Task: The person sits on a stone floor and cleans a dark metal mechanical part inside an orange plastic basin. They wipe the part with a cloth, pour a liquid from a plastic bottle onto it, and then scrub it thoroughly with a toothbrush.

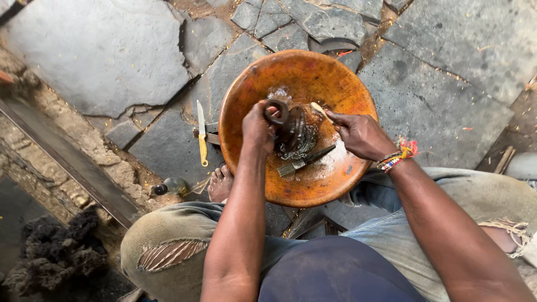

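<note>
Looking down from the head camera, I see both hands over a round orange-brown bowl [251, 112] that rests on the stone floor [106, 56] between the knees. My left hand [258, 130] is closed around a dark metal ring [276, 112], held upright at the bowl's middle, thumb and fingers curled tight on it. My right hand [361, 134] is pinched shut on a thin pale stick [321, 110] whose long axis runs up and to the left, its tip pointing toward the ring and the dark stacked pieces [296, 134] just below it. The ring lies left of the stick's tip, near but apart from it; the left hand already has it, so the right hand is the one with ground to cover. A dark brush-like tool [305, 161] lies in the bowl below the stack, its long axis slanting up to the right.

By count: one bowl, one ring in hand, one stick, one brush-like tool, and a stack of dark pieces I cannot number. Outside the bowl, one yellow-handled knife [202, 134] lies on the floor to its left, blade pointing away from me, and one small bottle [170, 186] lies beside a bare foot [221, 182].
</note>
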